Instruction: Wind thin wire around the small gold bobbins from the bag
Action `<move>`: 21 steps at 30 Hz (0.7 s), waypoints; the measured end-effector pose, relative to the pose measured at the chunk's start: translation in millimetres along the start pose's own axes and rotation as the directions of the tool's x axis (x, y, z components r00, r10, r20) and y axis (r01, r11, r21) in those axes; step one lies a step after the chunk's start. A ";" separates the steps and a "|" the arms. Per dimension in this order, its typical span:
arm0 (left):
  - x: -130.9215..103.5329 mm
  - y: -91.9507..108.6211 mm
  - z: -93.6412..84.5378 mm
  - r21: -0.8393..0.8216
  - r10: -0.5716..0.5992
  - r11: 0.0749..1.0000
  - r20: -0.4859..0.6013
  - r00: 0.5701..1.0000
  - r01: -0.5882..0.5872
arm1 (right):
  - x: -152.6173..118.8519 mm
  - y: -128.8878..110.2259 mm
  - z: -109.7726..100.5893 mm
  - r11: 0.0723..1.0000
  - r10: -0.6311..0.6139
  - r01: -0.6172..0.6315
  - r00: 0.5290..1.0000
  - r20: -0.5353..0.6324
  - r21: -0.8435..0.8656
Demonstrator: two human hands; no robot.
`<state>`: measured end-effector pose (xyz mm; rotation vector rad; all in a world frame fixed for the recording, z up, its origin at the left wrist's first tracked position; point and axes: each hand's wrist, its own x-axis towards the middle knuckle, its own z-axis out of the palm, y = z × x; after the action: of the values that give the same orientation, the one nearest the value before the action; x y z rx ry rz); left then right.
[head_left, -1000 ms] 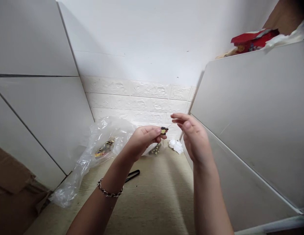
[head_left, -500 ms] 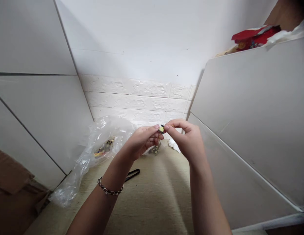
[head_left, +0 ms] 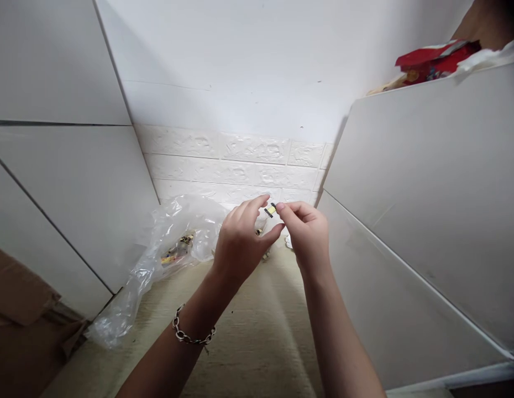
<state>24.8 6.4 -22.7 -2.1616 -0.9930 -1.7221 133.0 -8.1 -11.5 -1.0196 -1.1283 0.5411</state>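
Observation:
A tiny yellow-and-black part (head_left: 269, 210) is pinched between the fingertips of both hands, held up in front of the white wall. My left hand (head_left: 240, 239) wears a chain bracelet at the wrist and curls around the part from the left. The thumb and forefinger of my right hand (head_left: 305, 232) grip it from the right. Behind my left hand, a clear plastic bag (head_left: 157, 260) lies on the beige mat (head_left: 248, 331) and holds several similar small parts (head_left: 176, 249).
White panels (head_left: 66, 182) wall in the left side and a white panel (head_left: 426, 210) the right. A red package (head_left: 431, 58) sits on top of the right panel. Brown cardboard (head_left: 20, 315) lies at the lower left.
My right hand has closed in and taken hold of the small part together with my left. Both hands have risen slightly. The black object on the mat is now hidden behind my left forearm.

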 end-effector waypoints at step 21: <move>9.4 -13.0 -9.3 0.115 0.117 0.988 -0.165 0.979 -0.099 | -2.6 -8.8 -16.8 0.394 -0.694 0.625 0.683 0.228 -0.673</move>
<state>10.4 14.7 -14.4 -1.9277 -0.8851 -1.7287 146.4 -20.7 -6.3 -1.0934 -1.5896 -0.6836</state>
